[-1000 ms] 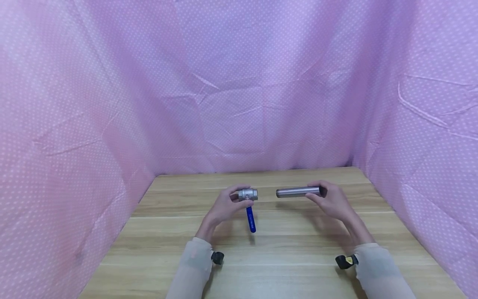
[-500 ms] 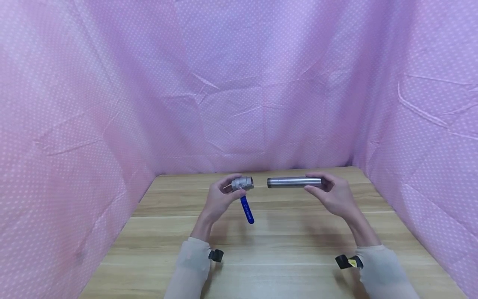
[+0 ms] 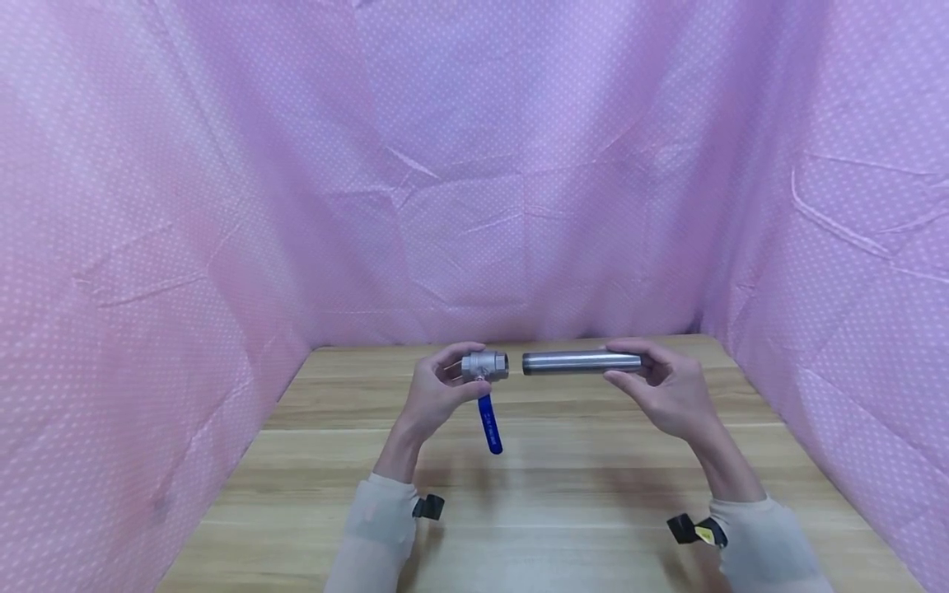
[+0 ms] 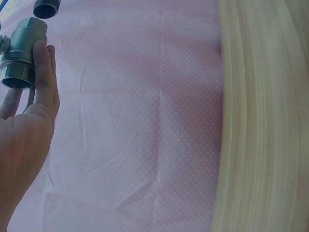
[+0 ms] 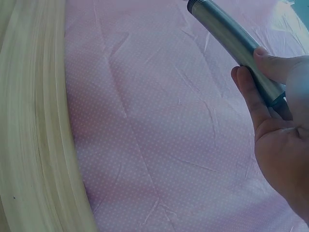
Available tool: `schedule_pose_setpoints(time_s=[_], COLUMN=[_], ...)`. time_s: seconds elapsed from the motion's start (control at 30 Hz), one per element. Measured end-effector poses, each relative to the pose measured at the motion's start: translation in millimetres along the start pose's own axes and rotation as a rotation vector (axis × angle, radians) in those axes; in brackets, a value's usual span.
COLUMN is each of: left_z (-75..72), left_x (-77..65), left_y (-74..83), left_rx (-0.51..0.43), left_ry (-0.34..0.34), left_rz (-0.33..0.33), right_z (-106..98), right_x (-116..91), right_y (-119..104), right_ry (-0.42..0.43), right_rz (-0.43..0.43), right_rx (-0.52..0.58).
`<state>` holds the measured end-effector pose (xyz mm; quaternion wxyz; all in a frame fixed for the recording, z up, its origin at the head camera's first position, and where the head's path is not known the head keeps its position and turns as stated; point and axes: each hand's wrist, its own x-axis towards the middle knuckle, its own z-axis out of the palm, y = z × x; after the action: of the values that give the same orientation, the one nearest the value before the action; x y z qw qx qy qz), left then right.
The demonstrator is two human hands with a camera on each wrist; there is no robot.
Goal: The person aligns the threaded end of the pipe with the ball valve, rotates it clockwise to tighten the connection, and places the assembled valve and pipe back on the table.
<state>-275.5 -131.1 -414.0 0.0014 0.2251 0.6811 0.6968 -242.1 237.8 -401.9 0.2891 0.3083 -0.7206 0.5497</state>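
Note:
My left hand grips a silver ball valve between thumb and fingers, above the table. Its blue lever handle hangs down toward me, and one open socket faces right. My right hand pinches a steel pipe near its right end and holds it level. The pipe's dark threaded end points at the valve's socket, with a small gap between them. In the left wrist view the pipe's hollow end shows just beyond the valve. The right wrist view shows threads on the pipe's far tip.
Below the hands lies a wood-grain table. Pink dotted cloth hangs behind it and on both sides. Each wrist wears a small black camera, one on the left and one on the right.
Both hands have risen away from the table. The valve has shifted slightly left and the pipe left, so the gap between them has narrowed. The grips stay the same.

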Motion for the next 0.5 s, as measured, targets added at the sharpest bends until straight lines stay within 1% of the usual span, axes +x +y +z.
schedule_pose_setpoints(time_s=[0.23, 0.4, 0.5], left_z=[5.2, 10.5, 12.2], left_x=[-0.7, -1.3, -1.5], left_y=[3.5, 5.1, 4.8], left_rx=[0.011, -0.013, -0.015], left_ry=[-0.010, -0.014, -0.019], left_rz=[0.037, 0.033, 0.033], right_z=[1, 4, 5], right_x=[1, 2, 2], right_y=[-3, -9, -12], right_ry=[0.002, -0.020, -0.026], right_rz=[-0.018, -0.028, -0.032], right_rx=[0.028, 0.096, 0.104])
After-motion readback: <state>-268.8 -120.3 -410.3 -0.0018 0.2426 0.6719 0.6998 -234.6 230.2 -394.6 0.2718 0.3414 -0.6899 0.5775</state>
